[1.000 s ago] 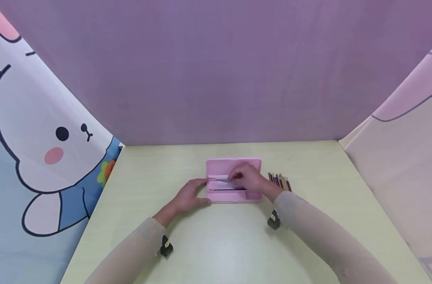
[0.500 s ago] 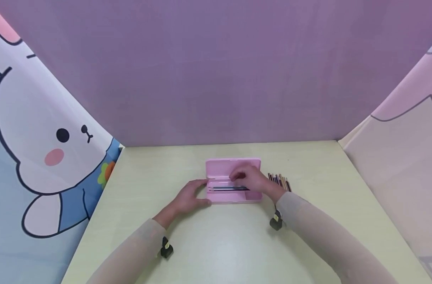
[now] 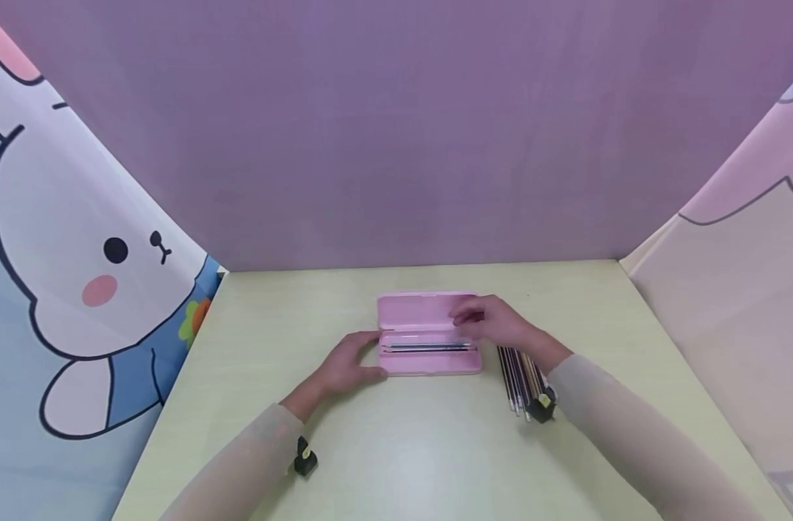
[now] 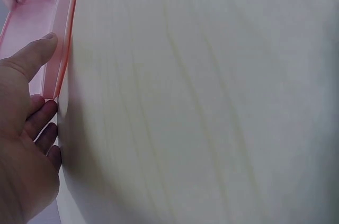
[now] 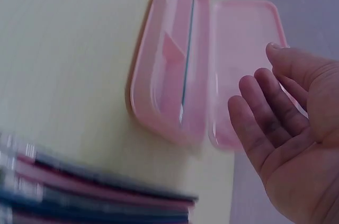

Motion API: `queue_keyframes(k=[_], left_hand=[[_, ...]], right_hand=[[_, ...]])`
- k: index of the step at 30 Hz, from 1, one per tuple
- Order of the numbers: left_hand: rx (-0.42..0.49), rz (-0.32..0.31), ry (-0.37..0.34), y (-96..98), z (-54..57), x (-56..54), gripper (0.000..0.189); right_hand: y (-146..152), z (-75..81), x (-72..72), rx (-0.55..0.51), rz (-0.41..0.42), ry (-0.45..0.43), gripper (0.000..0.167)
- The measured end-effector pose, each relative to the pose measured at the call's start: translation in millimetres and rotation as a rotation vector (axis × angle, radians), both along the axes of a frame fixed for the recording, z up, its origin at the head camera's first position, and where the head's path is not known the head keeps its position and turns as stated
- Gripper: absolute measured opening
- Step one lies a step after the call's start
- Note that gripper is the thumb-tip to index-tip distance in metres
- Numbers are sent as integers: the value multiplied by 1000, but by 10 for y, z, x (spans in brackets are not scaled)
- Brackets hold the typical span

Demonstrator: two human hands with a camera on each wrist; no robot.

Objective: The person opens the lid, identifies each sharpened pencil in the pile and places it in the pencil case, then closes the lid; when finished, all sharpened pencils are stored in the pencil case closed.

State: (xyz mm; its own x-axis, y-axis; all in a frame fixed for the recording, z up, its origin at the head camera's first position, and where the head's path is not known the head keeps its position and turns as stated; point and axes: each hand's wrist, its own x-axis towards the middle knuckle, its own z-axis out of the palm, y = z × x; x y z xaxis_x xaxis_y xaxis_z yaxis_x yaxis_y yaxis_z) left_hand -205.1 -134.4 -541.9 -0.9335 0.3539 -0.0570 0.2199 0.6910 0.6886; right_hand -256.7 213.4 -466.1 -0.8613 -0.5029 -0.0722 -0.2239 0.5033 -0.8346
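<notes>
Purple backdrop fills the upper frame of the head view, above a pale table. At centre lies an open pink pencil case, lid toward the top of the frame, pencils set lengthwise in its compartment. The left hand grips its left end, thumb and fingers spanning both corners. The right hand overlaps the right end of the lid, fingers loosely bent. A pencil bundle lies on the table, right of the case. Left wrist view: the case occupies the upper left; the left thumb lies on its wall, fingers bent at its end. Right wrist view: the case slants down from top centre; the right hand, thumb apart from fingers, is at right; the pencil bundle, blurred, is at lower left
</notes>
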Motion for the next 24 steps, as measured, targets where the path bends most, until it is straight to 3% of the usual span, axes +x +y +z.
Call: queue_keyframes(k=[11,24], left_hand=[[6,1,11,-10,50,-2,85],[-2,-8,13,-61,26,38,85]], right_hand=[[695,52,91,45,-146,2,39],[1124,-184,341,55,-257,-77,37]])
